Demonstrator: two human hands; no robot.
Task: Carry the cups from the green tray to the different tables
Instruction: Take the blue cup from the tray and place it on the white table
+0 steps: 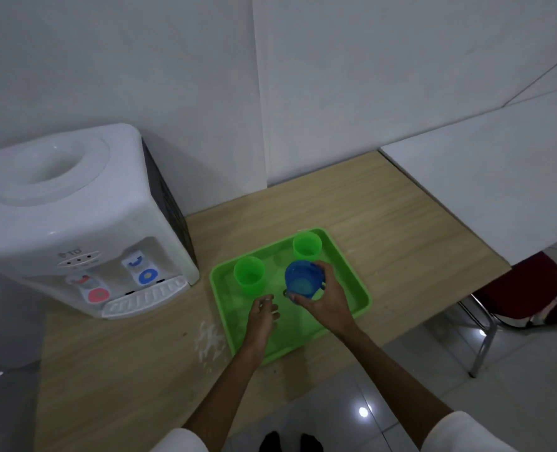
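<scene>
A green tray (357,282) lies on a wooden table (385,223). Two green cups stand upright in it, one at the back (306,245) and one at the left (249,276). My right hand (327,296) is wrapped around a blue cup (303,278) over the tray's middle; whether the cup rests on the tray or is lifted I cannot tell. My left hand (264,313) hovers over the tray's front left with fingers loosely curled, holding nothing, just in front of the left green cup.
A white water dispenser (75,223) stands on the table's left part. Spilled water (210,340) glistens by the tray's front left corner. A white table (499,177) adjoins on the right, with a red chair (531,288) on metal legs beneath it. Walls close the back.
</scene>
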